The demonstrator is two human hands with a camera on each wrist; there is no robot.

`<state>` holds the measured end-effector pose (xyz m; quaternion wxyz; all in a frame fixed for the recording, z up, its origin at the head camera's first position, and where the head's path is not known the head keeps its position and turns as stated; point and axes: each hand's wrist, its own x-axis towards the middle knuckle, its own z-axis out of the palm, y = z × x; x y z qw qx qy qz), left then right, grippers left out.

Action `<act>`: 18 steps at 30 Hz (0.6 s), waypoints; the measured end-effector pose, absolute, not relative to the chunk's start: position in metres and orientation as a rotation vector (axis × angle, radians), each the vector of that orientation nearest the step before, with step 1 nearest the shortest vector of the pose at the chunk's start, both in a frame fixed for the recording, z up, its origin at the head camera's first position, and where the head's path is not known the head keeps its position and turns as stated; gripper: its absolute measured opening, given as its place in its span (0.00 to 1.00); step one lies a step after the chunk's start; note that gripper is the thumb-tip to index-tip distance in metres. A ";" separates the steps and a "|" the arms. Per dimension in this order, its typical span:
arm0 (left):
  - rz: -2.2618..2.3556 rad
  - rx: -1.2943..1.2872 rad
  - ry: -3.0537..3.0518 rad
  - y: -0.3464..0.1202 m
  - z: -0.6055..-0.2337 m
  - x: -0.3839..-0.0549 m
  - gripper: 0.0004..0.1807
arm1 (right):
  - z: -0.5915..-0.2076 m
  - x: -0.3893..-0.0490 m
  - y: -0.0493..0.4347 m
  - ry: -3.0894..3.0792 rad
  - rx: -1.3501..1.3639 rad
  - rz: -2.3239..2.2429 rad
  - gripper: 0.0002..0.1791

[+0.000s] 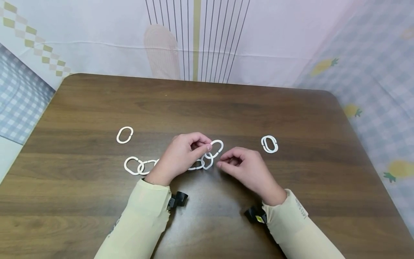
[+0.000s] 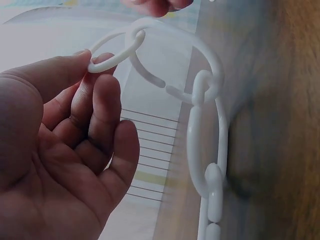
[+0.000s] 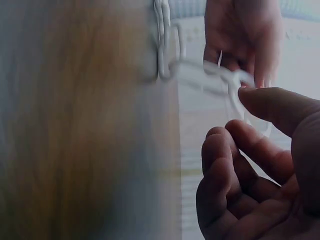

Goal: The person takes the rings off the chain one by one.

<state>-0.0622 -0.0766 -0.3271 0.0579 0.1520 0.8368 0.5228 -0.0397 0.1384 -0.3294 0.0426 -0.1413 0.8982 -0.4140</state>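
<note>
My left hand [image 1: 181, 154] pinches the end white plastic link [image 2: 107, 65] between thumb and forefinger. That oval link hooks through another link [image 2: 212, 57], and a chain of more links hangs from it in the left wrist view. On the table the white chain [image 1: 132, 173] stretches left beneath my left hand and wrist, which hide its middle part. Just right of the raised end, my right hand [image 1: 249, 169] hovers with fingers bent and thumb apart from forefinger. In the right wrist view the thumb tip [image 3: 250, 97] overlaps the blurred links, and nothing shows gripped there.
A single loose link [image 1: 118, 136] lies on the brown wooden table [image 1: 207, 108] at left. Two loose links [image 1: 263, 144] lie overlapping to the right of my right hand. A patterned cloth [image 1: 275, 39] hangs behind the table's far edge.
</note>
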 end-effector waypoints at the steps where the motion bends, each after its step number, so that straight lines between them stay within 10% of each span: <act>1: 1.584 0.459 2.539 -0.076 -0.327 -0.062 0.05 | -0.329 -0.038 0.136 2.749 -0.438 -1.265 0.06; 18: 1.608 0.408 2.527 -0.073 -0.326 -0.062 0.04 | -0.338 -0.028 0.118 2.854 -0.437 -1.273 0.05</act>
